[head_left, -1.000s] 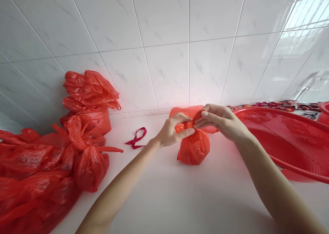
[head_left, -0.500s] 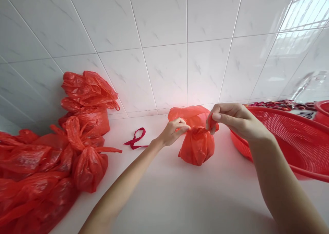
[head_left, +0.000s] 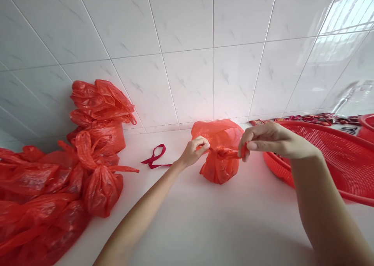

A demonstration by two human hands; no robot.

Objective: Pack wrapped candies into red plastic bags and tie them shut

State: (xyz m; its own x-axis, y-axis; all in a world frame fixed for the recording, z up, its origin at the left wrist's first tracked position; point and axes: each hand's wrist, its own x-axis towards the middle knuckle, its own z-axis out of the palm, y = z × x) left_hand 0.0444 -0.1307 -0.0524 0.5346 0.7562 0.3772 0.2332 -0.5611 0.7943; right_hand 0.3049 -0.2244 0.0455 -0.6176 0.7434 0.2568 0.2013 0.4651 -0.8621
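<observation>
A small, filled red plastic bag (head_left: 219, 169) rests on the white table between my hands, its neck gathered at the top. My left hand (head_left: 195, 149) pinches one end of its neck on the left side. On the other side, my right hand (head_left: 264, 141) grips the opposite end, a twisted strip of plastic drawn out sideways. What the bag holds cannot be made out. Just behind it, against the wall, lies a looser, see-through red plastic bag (head_left: 217, 131).
Several tied red bags (head_left: 102, 192) are heaped at the left, with folded red bags (head_left: 101, 102) stacked behind. A dark red ribbon (head_left: 156, 156) lies left of my left hand. A large red mesh basket (head_left: 344, 168) stands at the right, small wrapped packets (head_left: 324, 119) behind it.
My right hand has moved slightly right, stretching the bag's end outward. My left hand has shifted a little left, and the bag has shifted slightly left too.
</observation>
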